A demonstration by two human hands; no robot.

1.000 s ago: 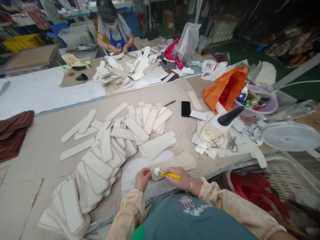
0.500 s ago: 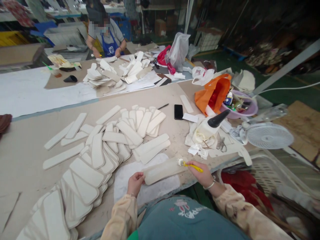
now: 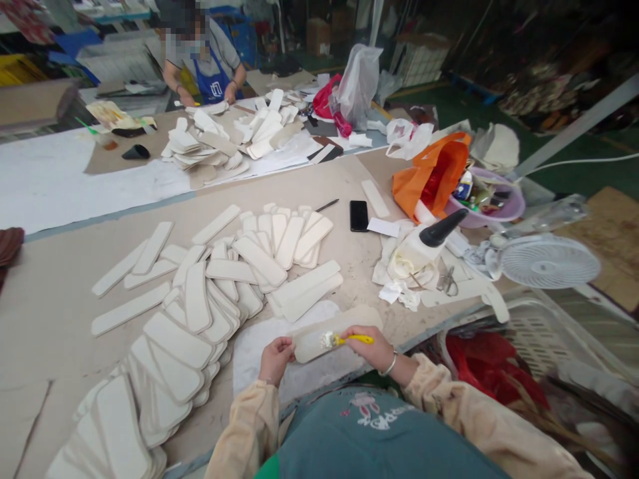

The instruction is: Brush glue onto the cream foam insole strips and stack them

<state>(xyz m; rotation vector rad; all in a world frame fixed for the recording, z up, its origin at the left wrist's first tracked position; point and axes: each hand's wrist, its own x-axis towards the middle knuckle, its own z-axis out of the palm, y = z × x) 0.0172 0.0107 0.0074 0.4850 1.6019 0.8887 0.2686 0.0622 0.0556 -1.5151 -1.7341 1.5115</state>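
Observation:
My right hand [image 3: 370,347] is closed round the yellow handle of a small brush [image 3: 357,338], whose whitish bristles rest on a long, rounded beige strip [image 3: 309,344]. At the strip's left end, the fingers and thumb of my left hand [image 3: 276,360] pinch its edge. Under the strip lies a white sheet [image 3: 249,352] at the table's front edge. Many similar pale strips [image 3: 172,346] lie fanned in overlapping piles to the left and behind. A white bottle [image 3: 412,256] with a black nozzle stands to the right, on stained paper.
A black phone [image 3: 358,216], scissors [image 3: 448,282] and crumpled tissue [image 3: 399,293] lie on the table. An orange bag [image 3: 432,174], a purple basin [image 3: 499,199] and a white fan [image 3: 549,261] are at the right. Across the table, a co-worker [image 3: 204,66] handles similar strips.
My right hand has drawn the brush leftward along the strip, from near its right end toward its middle. My left hand keeps its pinch. The camera view has shifted slightly.

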